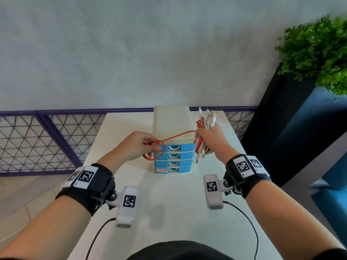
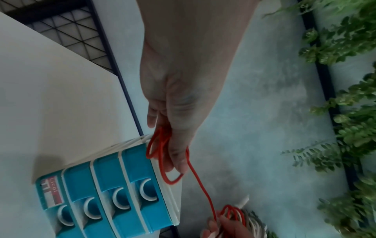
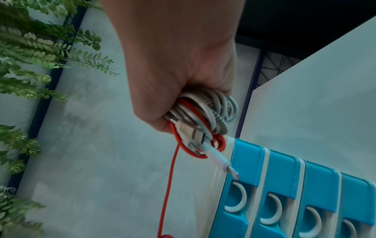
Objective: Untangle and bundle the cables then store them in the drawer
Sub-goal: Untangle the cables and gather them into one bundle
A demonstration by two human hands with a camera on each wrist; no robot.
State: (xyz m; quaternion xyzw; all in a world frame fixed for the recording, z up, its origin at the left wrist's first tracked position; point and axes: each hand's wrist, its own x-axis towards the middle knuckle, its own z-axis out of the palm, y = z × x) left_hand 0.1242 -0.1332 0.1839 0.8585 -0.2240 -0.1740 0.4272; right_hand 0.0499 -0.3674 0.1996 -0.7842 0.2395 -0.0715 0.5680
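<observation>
My right hand (image 1: pixel 207 136) grips a folded bundle of white, braided and red cables (image 1: pixel 205 121) beside the right side of a small drawer unit (image 1: pixel 173 126), plugs hanging below the fist (image 3: pixel 211 145). A red cable (image 1: pixel 178 136) runs from that bundle across the unit's top front edge to my left hand (image 1: pixel 144 145), which pinches a few loose red loops (image 2: pixel 162 149) in front of the top blue drawer (image 1: pixel 185 147). All the blue drawers look closed.
The drawer unit stands on a white table (image 1: pixel 169 194) near its far end. A purple-framed mesh fence (image 1: pixel 47 139) runs behind and to the left. A dark planter with green foliage (image 1: pixel 319 49) stands at the right. Wrist camera leads trail toward my body.
</observation>
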